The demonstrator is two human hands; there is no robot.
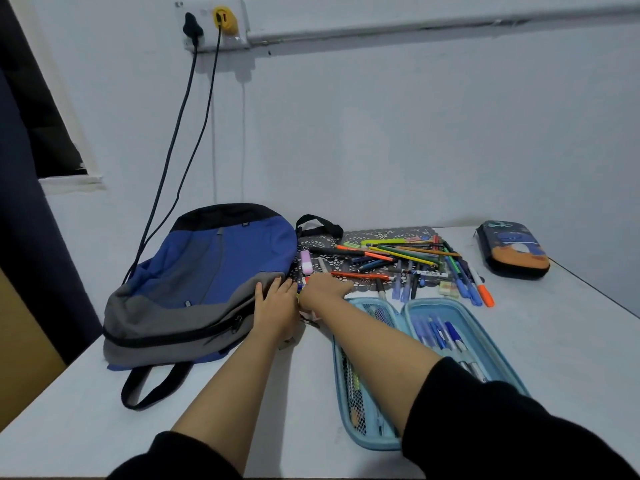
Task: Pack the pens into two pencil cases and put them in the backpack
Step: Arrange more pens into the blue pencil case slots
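L hand [277, 306] flat, fingers straight, at backpack [207, 271] edge. R hand [325, 289] over pens [398, 253], grip can't tell. Open case [481, 341] nearby.

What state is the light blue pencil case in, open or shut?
Open. The light blue pencil case lies spread in two halves, blue pens in one, a mesh pocket in the other.

Wall socket [211, 26], two cables [180, 133], black lace mat [388, 234]

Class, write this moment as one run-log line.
left hand: flat on backpack | right hand: over pens at pile's edge, grip hidden | blue case: open, part filled | dark case: closed
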